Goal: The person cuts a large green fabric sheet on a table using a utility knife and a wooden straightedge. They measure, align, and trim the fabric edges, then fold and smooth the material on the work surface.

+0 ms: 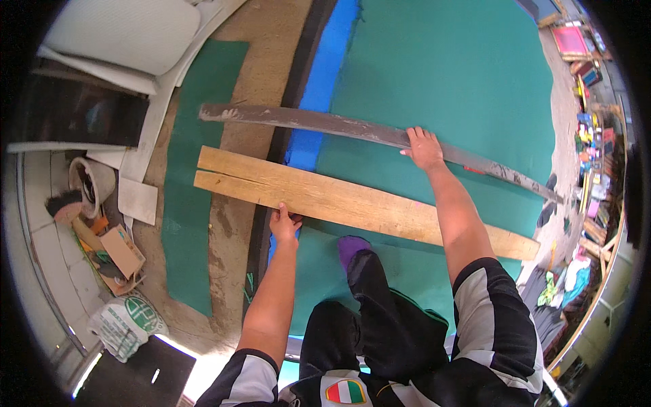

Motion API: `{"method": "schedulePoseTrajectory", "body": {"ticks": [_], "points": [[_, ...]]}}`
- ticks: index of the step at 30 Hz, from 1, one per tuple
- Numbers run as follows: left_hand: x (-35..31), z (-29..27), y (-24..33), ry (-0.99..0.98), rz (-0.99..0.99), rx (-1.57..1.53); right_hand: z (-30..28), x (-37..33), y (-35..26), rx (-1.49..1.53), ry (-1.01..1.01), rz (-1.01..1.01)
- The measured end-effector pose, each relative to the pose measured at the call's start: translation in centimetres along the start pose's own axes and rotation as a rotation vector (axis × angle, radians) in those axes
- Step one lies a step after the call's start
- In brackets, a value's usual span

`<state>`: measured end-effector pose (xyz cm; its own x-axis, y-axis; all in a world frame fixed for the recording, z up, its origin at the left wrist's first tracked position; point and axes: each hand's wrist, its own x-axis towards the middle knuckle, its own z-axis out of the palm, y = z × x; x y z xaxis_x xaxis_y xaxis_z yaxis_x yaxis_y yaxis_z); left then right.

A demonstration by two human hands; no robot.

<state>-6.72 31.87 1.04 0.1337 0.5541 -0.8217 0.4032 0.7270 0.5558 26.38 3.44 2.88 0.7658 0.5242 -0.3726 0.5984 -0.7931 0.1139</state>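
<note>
A long light-brown wooden plank (325,197), split lengthwise at its left end, lies across the green sheet (441,74). At the plank's near edge is my left hand (285,225), its thumb on the wood and its fingers curled. Beyond the plank, roughly alongside it, runs a long narrow grey-brown bar (319,121) with scuffed, pale marks. My right hand (425,149) grips this bar right of its middle, fingers over the far edge and thumb on the near side. A small red thing (472,169) shows beside the bar, partly hidden.
A blue strip (329,68) and a dark band border the green sheet. Left of them lies a narrow green piece (196,224) on a dusty floor. A white bag (127,325), cardboard box (122,251) and bucket (102,180) stand at the left. Cluttered shelves (600,156) line the right.
</note>
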Motion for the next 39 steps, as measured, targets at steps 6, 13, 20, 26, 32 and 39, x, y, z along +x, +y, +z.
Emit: {"method": "schedulePoseTrajectory", "body": {"ticks": [6,13,20,26,32,39], "points": [[0.9,0.4,0.2,0.081,0.451,0.169,-1.9,-5.1,-0.1,-0.001,-0.035,-0.238],[-7.4,7.9,4.5,-0.349,0.168,-0.135,-3.6,-13.1,-2.2,0.015,0.186,-0.271],[-5.8,5.8,0.7,-0.358,0.171,-0.13,-0.3,-19.2,-3.5,0.029,0.22,-0.203],[-4.7,5.0,-0.8,-0.359,0.163,-0.062,3.0,-20.7,-5.3,0.106,0.145,-0.18],[-3.0,3.7,-0.4,-0.048,0.08,0.233,2.4,-21.4,-5.7,0.283,0.0,-0.225],[-5.4,5.8,-7.1,-0.21,-0.187,-0.042,4.5,-22.2,-1.2,0.416,-0.033,-0.041]]}}
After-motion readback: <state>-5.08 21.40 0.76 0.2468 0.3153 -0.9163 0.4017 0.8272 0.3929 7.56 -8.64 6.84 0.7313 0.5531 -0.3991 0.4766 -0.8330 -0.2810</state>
